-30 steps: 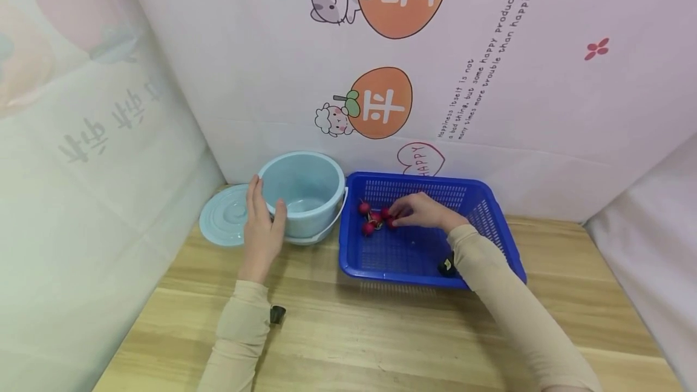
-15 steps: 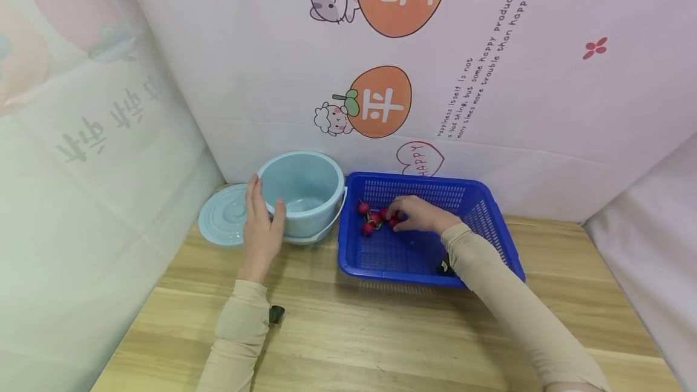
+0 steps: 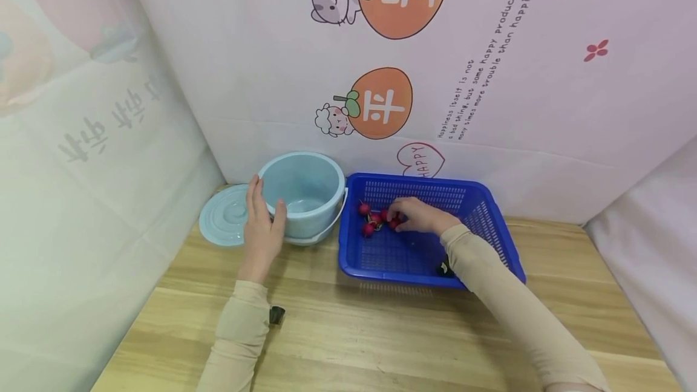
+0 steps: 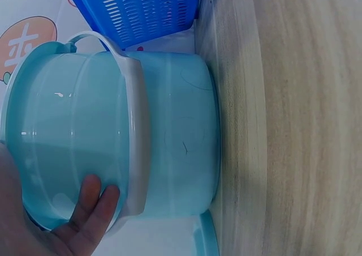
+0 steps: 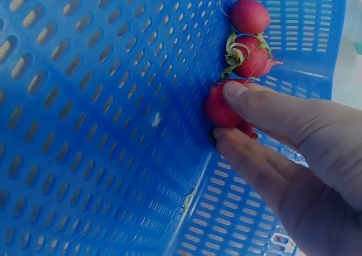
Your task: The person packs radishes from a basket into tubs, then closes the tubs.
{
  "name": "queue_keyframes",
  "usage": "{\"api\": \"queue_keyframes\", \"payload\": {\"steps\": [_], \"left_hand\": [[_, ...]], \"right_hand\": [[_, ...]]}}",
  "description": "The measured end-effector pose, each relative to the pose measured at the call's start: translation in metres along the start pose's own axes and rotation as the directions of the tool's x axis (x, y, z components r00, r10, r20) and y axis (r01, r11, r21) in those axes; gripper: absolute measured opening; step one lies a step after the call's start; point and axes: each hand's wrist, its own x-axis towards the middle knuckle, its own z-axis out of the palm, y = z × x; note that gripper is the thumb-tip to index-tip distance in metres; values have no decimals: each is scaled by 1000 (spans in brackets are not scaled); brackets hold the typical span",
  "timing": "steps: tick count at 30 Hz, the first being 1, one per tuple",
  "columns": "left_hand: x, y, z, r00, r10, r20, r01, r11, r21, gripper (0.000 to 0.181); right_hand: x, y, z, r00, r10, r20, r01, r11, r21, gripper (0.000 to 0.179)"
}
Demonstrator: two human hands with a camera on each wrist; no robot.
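Note:
My left hand (image 3: 262, 235) rests against the near left side of a light blue bucket (image 3: 318, 222), its fingers fairly straight. In the left wrist view the fingertips (image 4: 104, 202) lie against the bucket wall near the rim. Inside a blue plastic basket (image 3: 348, 253), my right hand (image 3: 419, 215) pinches a red radish (image 5: 220, 106) between thumb and fingers. Further radishes lie by it, one with wilted green leaves (image 5: 251, 56) and one with a thin root (image 5: 250, 16). Part of another red radish shows behind the held one, mostly hidden by the fingers.
A light blue lid (image 3: 224, 215) lies left of the bucket. The bucket's white handle (image 3: 321, 235) hangs down on its near side. Behind stands a printed white cloth wall (image 3: 490, 186). The wooden table (image 3: 348, 343) runs in front of basket and bucket.
My right hand has shifted slightly right and its fingers have closed round a radish. The left hand and the bucket look unmoved.

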Motion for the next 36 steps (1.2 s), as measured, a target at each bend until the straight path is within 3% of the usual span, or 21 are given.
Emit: {"api": "queue_keyframes", "payload": {"steps": [15, 22, 36], "left_hand": [[-1, 0, 1, 1000, -9, 3, 9, 1000, 2, 71], [-1, 1, 0, 1000, -10, -6, 10, 1000, -7, 71], [0, -1, 2, 1000, 8, -23, -8, 1000, 3, 69]], "right_hand": [[0, 0, 0, 1000, -1, 20, 2, 1000, -7, 24], [-1, -2, -1, 993, 66, 103, -69, 997, 23, 35], [3, 2, 0, 993, 71, 96, -72, 997, 6, 32]]}}
